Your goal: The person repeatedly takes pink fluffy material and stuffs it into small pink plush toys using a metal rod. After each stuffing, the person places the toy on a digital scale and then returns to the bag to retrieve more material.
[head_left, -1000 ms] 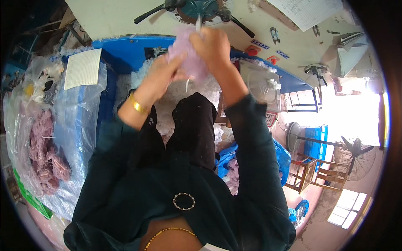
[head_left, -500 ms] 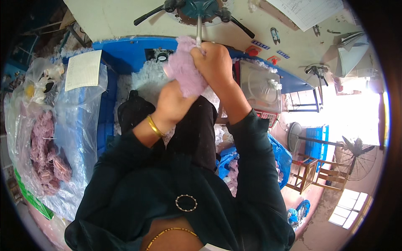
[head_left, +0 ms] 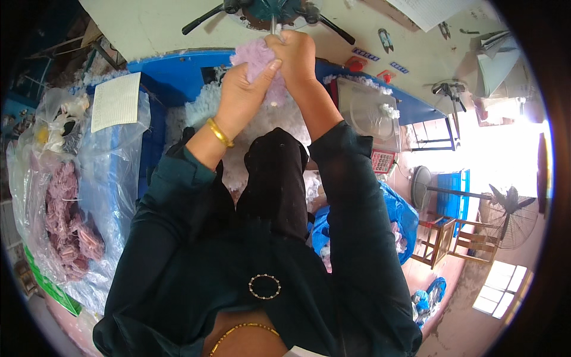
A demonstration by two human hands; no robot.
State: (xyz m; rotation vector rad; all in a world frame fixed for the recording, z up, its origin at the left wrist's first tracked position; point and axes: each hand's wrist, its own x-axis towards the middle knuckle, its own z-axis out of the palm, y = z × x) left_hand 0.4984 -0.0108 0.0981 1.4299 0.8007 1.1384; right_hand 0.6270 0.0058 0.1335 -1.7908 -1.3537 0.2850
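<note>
A pale pink fluffy plush piece (head_left: 254,55) is bunched between my two hands, just below a thin metal tube (head_left: 273,25). The tube comes out of a dark green round hub (head_left: 275,9) on the machine front. My left hand (head_left: 242,95) is closed round the lower left of the plush, its thumb lying across the front. My right hand (head_left: 295,55) is closed at the plush's upper right, right by the tube's end. Whether the tube end goes into the plush is hidden by my right hand.
Black handles (head_left: 336,28) flank the hub. White stuffing (head_left: 202,106) lies below the blue machine edge (head_left: 172,71). To the left, a clear plastic bag (head_left: 113,172) holds several mauve plush pieces (head_left: 65,220); a paper sheet (head_left: 116,102) rests on top. A blue bag (head_left: 395,205) stands right.
My left hand has moved up and turned, its thumb now across the plush. The plush is more gathered, and less of the tube shows above my right hand. The view has shifted slightly.
</note>
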